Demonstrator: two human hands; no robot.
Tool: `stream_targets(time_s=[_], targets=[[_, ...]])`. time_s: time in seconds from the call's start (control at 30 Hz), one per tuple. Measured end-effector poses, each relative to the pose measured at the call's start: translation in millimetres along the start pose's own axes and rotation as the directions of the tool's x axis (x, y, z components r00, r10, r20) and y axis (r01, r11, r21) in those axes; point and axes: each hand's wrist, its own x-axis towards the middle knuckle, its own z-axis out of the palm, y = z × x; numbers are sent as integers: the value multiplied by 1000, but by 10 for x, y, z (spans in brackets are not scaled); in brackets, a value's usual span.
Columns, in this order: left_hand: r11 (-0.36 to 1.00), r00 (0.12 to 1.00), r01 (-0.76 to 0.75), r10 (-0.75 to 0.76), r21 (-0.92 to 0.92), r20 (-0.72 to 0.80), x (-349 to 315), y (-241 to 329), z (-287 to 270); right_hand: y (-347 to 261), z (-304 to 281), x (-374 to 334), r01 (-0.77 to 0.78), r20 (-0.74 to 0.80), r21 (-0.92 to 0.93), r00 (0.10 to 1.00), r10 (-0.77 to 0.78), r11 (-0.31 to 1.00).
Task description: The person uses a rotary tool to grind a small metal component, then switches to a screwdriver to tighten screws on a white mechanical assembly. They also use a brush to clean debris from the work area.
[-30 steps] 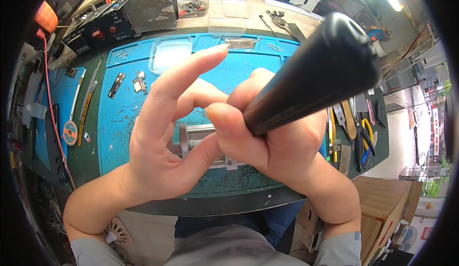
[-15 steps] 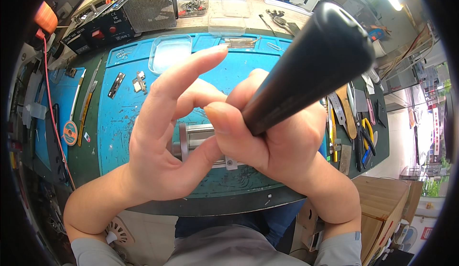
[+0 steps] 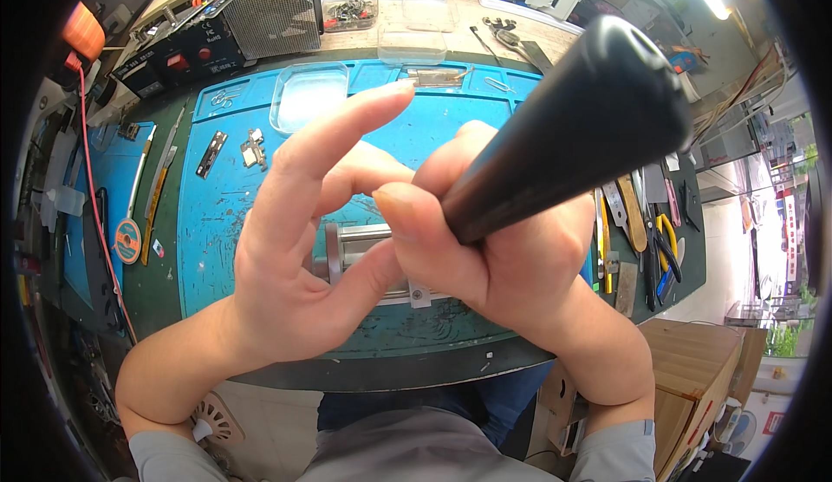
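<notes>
The right hand [image 3: 520, 257] had its fingers curled firmly around the narrow lower end of a tapered, black, cylindrical handle [image 3: 589, 118], whose thick rounded end slanted up toward the camera and to the right; whatever lay at its lower tip was hidden in the grip. The left hand [image 3: 290, 265] stood just beside it with 1 finger stretched up and away, another bent across toward the right hand, and the thumb reaching to the right below, so that its fingers were loosely spread; their tips passed behind the right thumb, and it was not possible to tell whether they pinched anything. Beneath both hands, partly covered, sat a silver metal frame with parallel bars and a rounded end plate [image 3: 364, 235], near the front part of a scratched blue work mat [image 3: 212, 248] on the dark green worktop [image 3: 162, 298]. On the mat, beyond the left hand, lay a narrow dark circuit board [image 3: 211, 154], a small silver-and-dark component [image 3: 253, 149] beside it, and a shallow clear plastic box [image 3: 308, 96]. To the left of the mat were a round orange spool [image 3: 127, 241] and a knife with a yellow handle [image 3: 154, 213]; on the right, among other hand tools, lay pliers with yellow-and-blue grips [image 3: 668, 244].
</notes>
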Motion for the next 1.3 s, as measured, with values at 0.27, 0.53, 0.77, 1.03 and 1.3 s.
stream_targets(time_s=[0.27,0.53,0.77,1.03,1.3], targets=[[999,1000,25,-25,-39,10,-19,12,-8,-10,-2,8,-1,-1,1,1000,1,1000],[1000,1000,17,-17,-21,26,-3,29,-28,-9,5,16,3,1,37,1000,-3,999],[996,996,90,-90,-24,-11,-13,93,3,-23,18,6,-9,-5,69,1000,10,998],[993,996,93,-92,79,-8,10,103,-23,-15,12,-1,3,-6,57,1000,-3,998],[992,995,96,-95,78,-16,14,122,-12,-20,11,-11,-2,-3,56,1000,2,998]])
